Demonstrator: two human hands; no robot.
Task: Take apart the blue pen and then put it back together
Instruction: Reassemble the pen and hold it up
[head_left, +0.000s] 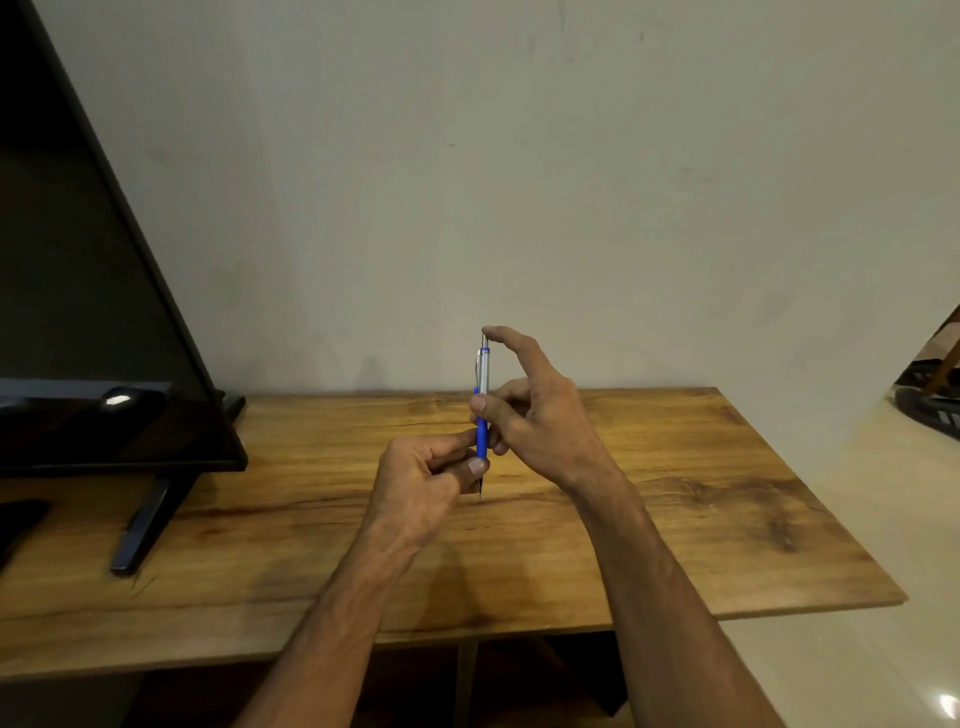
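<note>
Here the blue pen (482, 415) stands upright, its lower barrel pinched by the left hand (423, 480), its middle gripped by the right hand (530, 415), whose forefinger rests atop its button.

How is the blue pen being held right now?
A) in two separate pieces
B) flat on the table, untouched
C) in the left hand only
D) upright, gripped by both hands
D: the blue pen stands upright above the table, left hand pinching its lower end, right hand on the upper barrel.

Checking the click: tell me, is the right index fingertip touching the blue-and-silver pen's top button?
Touching: the head view shows the right hand index fingertip resting on the pen button.
</note>
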